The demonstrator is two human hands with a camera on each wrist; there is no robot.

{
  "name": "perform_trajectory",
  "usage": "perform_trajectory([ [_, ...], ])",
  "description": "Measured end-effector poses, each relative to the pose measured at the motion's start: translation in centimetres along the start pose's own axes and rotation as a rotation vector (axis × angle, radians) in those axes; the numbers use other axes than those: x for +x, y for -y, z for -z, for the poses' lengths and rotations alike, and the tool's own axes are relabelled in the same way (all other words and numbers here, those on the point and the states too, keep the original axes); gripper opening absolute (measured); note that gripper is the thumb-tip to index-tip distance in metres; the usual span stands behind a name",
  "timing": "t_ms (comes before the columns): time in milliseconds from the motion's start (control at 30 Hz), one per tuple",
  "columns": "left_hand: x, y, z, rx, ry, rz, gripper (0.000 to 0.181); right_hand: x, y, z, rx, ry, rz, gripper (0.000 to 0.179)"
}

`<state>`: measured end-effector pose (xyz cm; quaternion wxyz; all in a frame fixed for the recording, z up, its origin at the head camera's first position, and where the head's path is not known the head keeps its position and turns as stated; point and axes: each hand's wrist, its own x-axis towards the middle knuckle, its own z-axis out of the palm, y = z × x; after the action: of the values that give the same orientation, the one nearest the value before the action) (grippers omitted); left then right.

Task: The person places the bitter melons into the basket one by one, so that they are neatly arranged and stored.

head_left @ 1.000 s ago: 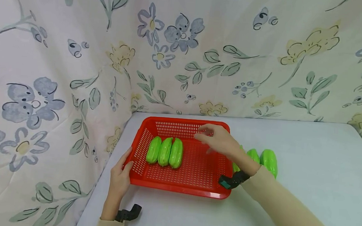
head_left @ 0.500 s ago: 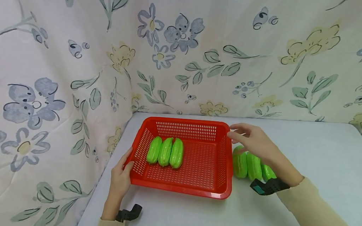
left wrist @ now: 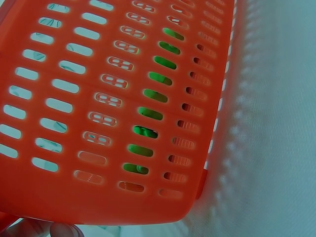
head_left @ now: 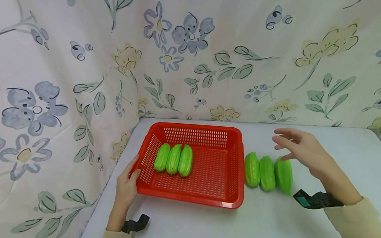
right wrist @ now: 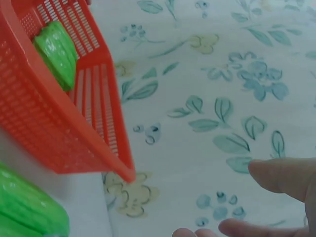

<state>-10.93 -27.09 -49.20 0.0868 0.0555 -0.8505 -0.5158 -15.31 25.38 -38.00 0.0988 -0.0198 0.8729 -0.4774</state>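
Observation:
My left hand (head_left: 126,189) grips the left rim of a red plastic basket (head_left: 189,200), its thumb at the edge. In the left wrist view, fingertips show under the perforated basket wall (left wrist: 94,202). Three glossy green, ridged, cucumber-like vegetables (head_left: 173,159) lie side by side in the left half of the basket. Three more stand in a row on the table just right of it: a near one (head_left: 252,170), a middle one (head_left: 267,173) and a right one (head_left: 283,175). Above the right one hovers my right hand (head_left: 305,150), fingers loosely spread, holding nothing.
A white table (head_left: 202,228) carries everything. Floral cloth (head_left: 247,82) hangs behind it and along the left side. Dark wrist cameras (head_left: 318,201) sit on both wrists. The basket's right wall stands between its inside and the row of vegetables.
My right hand has moved right, from over the inside of the basket, past its right rim, to above the rightmost vegetable. The left hand, basket and vegetables have stayed in place.

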Motion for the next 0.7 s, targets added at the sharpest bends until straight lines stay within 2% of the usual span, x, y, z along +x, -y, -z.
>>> perform_trajectory([
  [133,0.0,-0.1,0.0,-0.003,0.007,0.013,0.051,-0.4,-0.9,1.4,-0.005,-0.025,-0.006,0.061],
  [433,0.0,-0.2,0.1,-0.003,0.001,-0.004,0.051,-1.4,-2.6,4.3,-0.016,-0.073,0.0,0.058],
  [700,0.0,-0.1,0.1,-0.005,-0.002,-0.008,0.051,-1.6,-3.9,5.0,-0.042,-0.088,-0.025,0.058],
])
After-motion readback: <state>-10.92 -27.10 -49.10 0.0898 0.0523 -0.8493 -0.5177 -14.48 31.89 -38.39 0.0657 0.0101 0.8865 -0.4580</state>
